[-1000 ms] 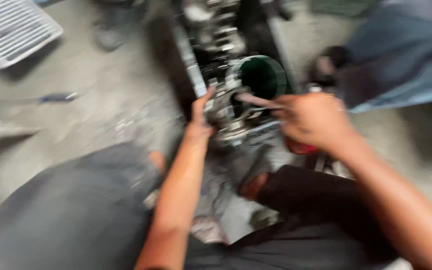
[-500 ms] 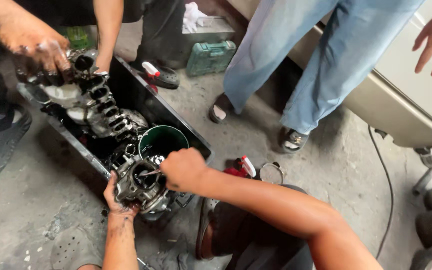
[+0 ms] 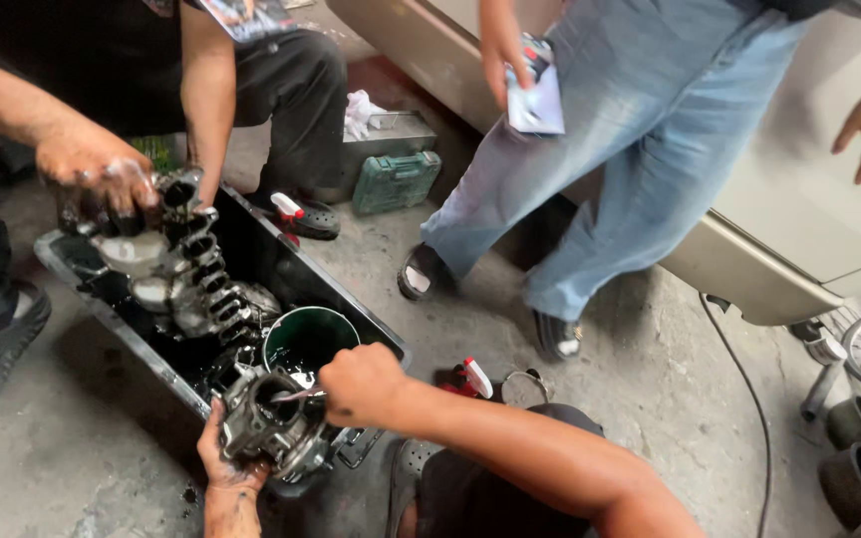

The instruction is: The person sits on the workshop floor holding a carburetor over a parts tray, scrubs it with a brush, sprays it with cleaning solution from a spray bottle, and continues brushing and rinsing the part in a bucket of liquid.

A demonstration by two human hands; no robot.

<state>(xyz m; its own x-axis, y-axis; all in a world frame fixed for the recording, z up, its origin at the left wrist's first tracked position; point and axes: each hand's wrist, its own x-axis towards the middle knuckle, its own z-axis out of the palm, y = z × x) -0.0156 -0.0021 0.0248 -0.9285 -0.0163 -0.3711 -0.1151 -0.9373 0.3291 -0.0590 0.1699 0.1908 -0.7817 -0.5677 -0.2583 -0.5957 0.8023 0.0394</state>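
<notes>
A beige car body panel [image 3: 799, 199] is seen at upper right, cut off by the frame. A standing person in light blue jeans [image 3: 640, 149] is shown before it; a small flat blue-and-white packet [image 3: 535, 95] with a blurred label is held in that person's hand. A long black oily tray [image 3: 281, 264] is laid on the concrete floor [image 3: 52, 458]. At its far end a greasy engine part [image 3: 166, 264] is gripped by a co-worker's hand [image 3: 97, 169]; a dark green bucket [image 3: 309, 341] is set at the tray's near right corner. A green plastic tool case [image 3: 397, 181] is placed beyond the tray's far right edge, beside a grey metal box topped with a white rag [image 3: 361, 112].

At the tray's near edge a round metal engine piece [image 3: 269, 423] is cupped from below by the left hand [image 3: 226, 468], fingers wrapped on it. The right hand [image 3: 363, 384] is closed around a thin tool [image 3: 296, 396], tip hidden inside the piece. A red-and-white object [image 3: 468, 379] lies just behind the right forearm, partly hidden.
</notes>
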